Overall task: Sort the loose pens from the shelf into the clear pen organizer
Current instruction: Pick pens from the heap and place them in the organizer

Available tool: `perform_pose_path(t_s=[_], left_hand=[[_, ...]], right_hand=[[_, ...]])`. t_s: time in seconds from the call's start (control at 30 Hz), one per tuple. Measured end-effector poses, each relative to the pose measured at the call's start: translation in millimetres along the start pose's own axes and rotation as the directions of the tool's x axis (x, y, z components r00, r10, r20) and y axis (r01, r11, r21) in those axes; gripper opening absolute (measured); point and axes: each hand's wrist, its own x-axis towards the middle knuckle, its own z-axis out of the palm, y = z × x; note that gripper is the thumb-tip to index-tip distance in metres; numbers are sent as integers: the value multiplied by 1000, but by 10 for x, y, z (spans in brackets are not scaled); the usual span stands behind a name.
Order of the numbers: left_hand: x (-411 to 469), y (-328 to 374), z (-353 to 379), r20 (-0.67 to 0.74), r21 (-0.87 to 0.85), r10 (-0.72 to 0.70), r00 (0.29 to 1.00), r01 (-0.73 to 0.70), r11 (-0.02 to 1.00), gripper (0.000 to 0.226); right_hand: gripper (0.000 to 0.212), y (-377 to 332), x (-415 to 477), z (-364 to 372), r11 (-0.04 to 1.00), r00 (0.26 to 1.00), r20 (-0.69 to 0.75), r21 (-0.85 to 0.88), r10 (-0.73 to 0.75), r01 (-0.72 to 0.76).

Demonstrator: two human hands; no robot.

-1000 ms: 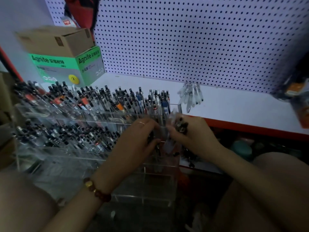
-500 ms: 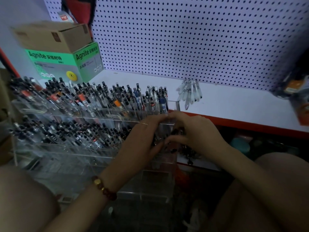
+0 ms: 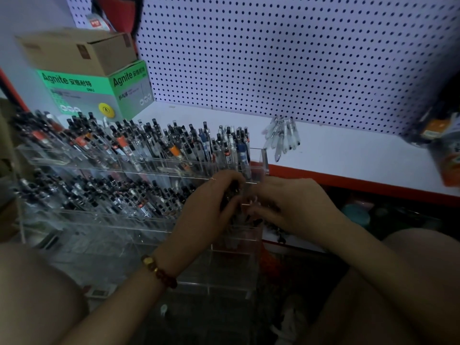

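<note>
My left hand [image 3: 211,210] curls round a dark bunch of pens [image 3: 234,195] at the clear organizer [image 3: 263,158]; whether my right hand [image 3: 291,207] grips anything I cannot tell. Loose pens [image 3: 282,138] lie beyond its fingers [image 3: 252,204], rightward, long axes pointing away

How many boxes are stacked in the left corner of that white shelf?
2: a green Agnite box standing on the shelf at its back left corner, and a brown cardboard box on top of it. More may be hidden behind them.
</note>
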Motion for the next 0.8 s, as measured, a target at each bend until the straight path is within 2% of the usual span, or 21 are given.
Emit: perform_pose_path(t_s=[0.03, 0.1, 0.17, 0.23, 0.3, 0.43, 0.47, 0.6, 0.7, 0.8], left_hand=[[-3, -14, -10, 2, 17, -4, 1000, 4, 1000, 25], [-14, -51, -21, 22, 79, 14, 1000, -16, 997, 23], [-16, -87, -17, 11, 113, 21, 1000, -22, 993, 22], [-13, -106, -11, -19, 129, 30, 999, -27, 991, 24], [-14, -97, -20, 13, 119, 47, 999, -48, 992, 29], [-16, -109, 0, 190, 221, 191, 963, -232, 947, 32], [-18, -119, 15, 193, 236, 196, 961, -239, 942, 32], [-10, -101, 8, 111, 163, 90, 990, -108, 981, 37], [-2, -70, 25, 149, 198, 119, 982, -148, 969, 36], [-3, 8, 82, 192, 175, 124, 973, -159, 972, 36]], right_hand=[[36, -16, -12, -3, 996, 996, 90, -81, -28, 35], [36, -60, -38, 48, 974, 951, 310, -217, 6, 64], [36, -78, -84, 120, 955, 939, 342, -282, 15, 88], [44, -55, -96, 177, 936, 954, 300, -340, 15, 92], [47, 9, -75, 195, 936, 980, 200, -347, 2, 69], [29, 57, -14, 89, 978, 997, 73, -209, 35, -19], [28, 55, -10, 67, 981, 998, 53, -194, 37, -26], [18, 87, 7, -65, 993, 994, -78, -85, 78, -85], [23, 199, 23, -172, 977, 958, -194, 4, 211, -215], [12, 256, 10, -165, 956, 940, -176, 26, 293, -293]])
